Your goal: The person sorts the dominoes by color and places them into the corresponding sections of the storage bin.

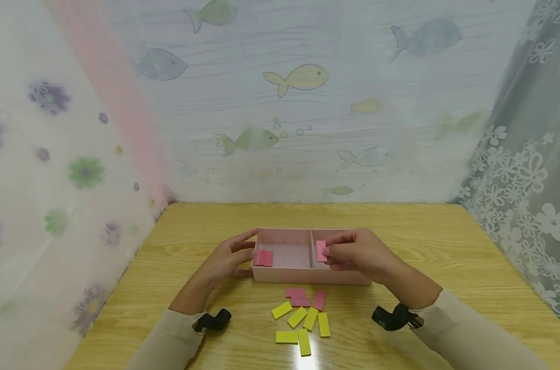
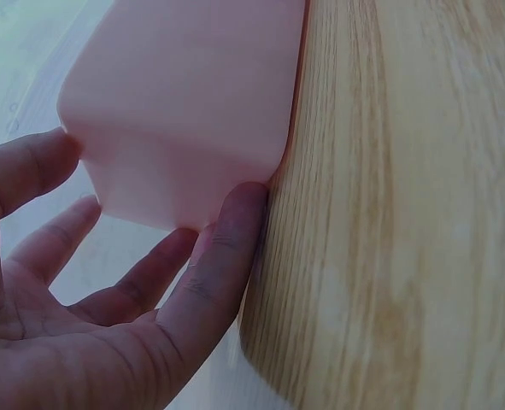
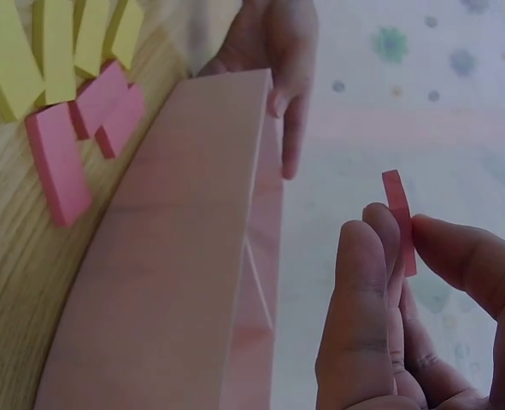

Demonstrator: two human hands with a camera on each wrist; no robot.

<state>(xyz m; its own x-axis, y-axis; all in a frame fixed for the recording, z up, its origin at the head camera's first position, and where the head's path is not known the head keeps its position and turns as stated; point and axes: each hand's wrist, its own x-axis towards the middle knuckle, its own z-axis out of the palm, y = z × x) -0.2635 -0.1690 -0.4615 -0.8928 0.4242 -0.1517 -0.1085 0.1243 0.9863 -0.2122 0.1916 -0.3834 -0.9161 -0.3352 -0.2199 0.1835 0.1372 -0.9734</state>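
My right hand (image 1: 360, 253) pinches a small flat pink block (image 1: 321, 251) between thumb and fingertips, above the right compartment of a pink divided box (image 1: 303, 276). In the right wrist view the held block (image 3: 398, 222) stands on edge between the fingers, higher than the box rim. My left hand (image 1: 224, 259) grips the left end of the box, its fingers spread around the corners in the left wrist view. Pink blocks (image 1: 264, 258) lie together at the left side of the left compartment. The right hand hides much of the right compartment.
In front of the box, three pink blocks (image 1: 301, 301) lie on the wooden table (image 1: 178, 246), two of them overlapping. Several yellow blocks (image 1: 286, 337) are scattered nearer to me. Printed curtains (image 1: 307, 154) hang behind the table and on both sides.
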